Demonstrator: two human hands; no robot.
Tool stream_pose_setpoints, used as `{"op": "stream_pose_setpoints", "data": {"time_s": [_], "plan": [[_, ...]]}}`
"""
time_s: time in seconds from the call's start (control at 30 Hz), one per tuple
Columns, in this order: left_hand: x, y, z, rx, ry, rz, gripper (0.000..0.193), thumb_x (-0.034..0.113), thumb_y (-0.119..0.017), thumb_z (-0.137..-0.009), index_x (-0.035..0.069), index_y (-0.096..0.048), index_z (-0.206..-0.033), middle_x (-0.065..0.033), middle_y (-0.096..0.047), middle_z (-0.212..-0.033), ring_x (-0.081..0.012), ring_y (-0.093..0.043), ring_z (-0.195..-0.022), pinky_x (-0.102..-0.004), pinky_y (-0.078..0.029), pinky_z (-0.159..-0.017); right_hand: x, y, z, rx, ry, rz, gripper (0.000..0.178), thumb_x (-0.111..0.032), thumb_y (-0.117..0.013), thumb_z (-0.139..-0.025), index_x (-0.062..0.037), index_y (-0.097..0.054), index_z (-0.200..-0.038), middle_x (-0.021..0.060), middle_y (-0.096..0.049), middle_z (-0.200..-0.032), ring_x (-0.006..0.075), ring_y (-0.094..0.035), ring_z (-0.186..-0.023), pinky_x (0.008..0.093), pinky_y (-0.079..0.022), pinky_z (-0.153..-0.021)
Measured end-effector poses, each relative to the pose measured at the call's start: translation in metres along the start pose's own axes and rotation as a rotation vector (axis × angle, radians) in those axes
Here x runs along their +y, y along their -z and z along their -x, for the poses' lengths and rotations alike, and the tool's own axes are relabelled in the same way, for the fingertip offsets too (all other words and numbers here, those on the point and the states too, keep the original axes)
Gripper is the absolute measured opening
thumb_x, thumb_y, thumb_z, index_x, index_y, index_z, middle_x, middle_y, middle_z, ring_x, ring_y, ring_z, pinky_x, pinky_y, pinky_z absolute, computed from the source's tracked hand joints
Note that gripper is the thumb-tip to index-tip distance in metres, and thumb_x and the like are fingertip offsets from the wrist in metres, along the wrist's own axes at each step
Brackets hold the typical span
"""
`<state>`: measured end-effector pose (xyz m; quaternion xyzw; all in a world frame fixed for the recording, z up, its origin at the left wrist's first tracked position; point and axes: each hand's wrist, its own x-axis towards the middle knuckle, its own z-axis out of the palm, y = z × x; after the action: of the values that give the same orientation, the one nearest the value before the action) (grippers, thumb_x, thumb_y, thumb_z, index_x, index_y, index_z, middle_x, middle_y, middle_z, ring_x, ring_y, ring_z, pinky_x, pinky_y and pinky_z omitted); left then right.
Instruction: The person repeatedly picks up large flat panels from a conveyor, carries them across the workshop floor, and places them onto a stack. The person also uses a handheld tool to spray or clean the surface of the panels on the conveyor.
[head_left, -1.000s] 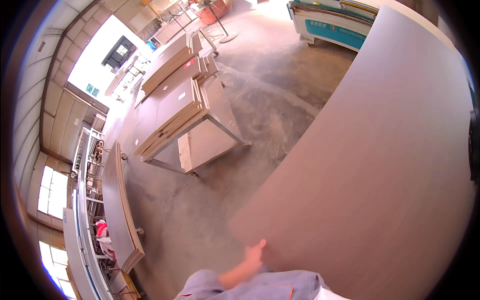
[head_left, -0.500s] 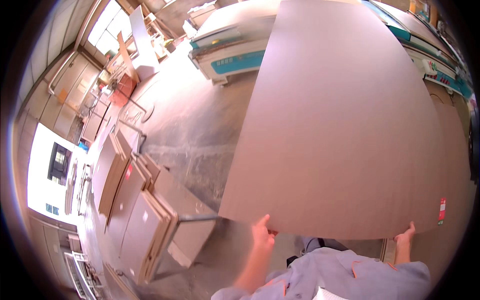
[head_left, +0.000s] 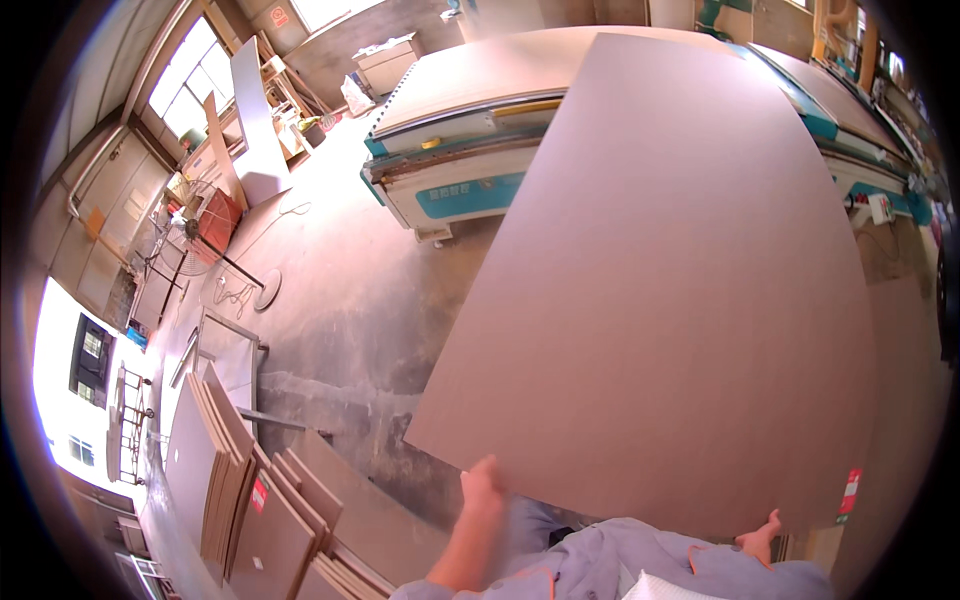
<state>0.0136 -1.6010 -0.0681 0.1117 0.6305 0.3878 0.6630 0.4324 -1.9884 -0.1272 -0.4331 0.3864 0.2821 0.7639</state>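
A large flat greyish-brown board (head_left: 660,290) stretches away from my body, its far end at the bed of a teal-and-white machine (head_left: 455,190). At the near edge, by the left corner, my left hand (head_left: 483,485) is closed round the board. My right hand (head_left: 760,535) grips the same near edge farther right, thumb on top and the other fingers mostly hidden underneath. Close to the board's right side shows a red-and-white label (head_left: 849,495); which surface bears it I cannot tell.
Cut boards (head_left: 270,530) stand stacked at the lower left, beside a metal frame (head_left: 230,350). A pedestal fan (head_left: 195,230) with a round base is farther back. Another machine (head_left: 840,130) stands at the far right. A tall leaning panel (head_left: 255,130) is near the window.
The view has shifted, showing more of the machine bed. The board's near edge now slants down to the right, and both hands, still gripping it, appear lower and farther left.
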Motion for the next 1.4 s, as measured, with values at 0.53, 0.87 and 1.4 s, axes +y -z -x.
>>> {"op": "stream_pose_setpoints", "data": {"time_s": [0.53,0.87,1.4], "plan": [[0.437,-0.013,-0.419,-0.149,-0.071,-0.165,0.039,0.009,-0.059,-0.077,0.001,-0.044,-0.112,-0.0107,-0.054,-0.1,-0.0217,-0.057,-0.083,-0.0352,-0.05,-0.064,0.465,-0.352,0.182,0.227,-0.009,-0.069,0.059,-0.058,-0.043,-0.085,-0.0159,-0.047,-0.127,0.0022,-0.048,-0.131,0.0279,-0.043,-0.12,0.0446,-0.035,-0.1],[0.727,-0.106,-0.617,-0.395,0.025,-0.344,0.035,0.015,-0.051,-0.086,-0.002,-0.047,-0.116,-0.0169,-0.053,-0.112,-0.0293,-0.054,-0.1,-0.0432,-0.046,-0.084,0.717,-0.553,0.235,0.309,0.001,-0.197,0.062,-0.062,-0.044,-0.084,-0.0166,-0.048,-0.126,0.0008,-0.05,-0.129,0.0282,-0.044,-0.119,0.0437,-0.035,-0.1],[1.07,-0.313,-1.066,-0.685,0.058,-0.779,0.041,0.024,-0.055,-0.085,-0.001,-0.045,-0.117,-0.0187,-0.052,-0.113,-0.0292,-0.054,-0.099,-0.0402,-0.045,-0.085,1.072,-0.971,0.212,0.307,-0.032,-0.496,0.051,-0.055,-0.044,-0.089,-0.0163,-0.05,-0.121,0.0005,-0.054,-0.121,0.0224,-0.051,-0.111,0.0416,-0.043,-0.092]]}}
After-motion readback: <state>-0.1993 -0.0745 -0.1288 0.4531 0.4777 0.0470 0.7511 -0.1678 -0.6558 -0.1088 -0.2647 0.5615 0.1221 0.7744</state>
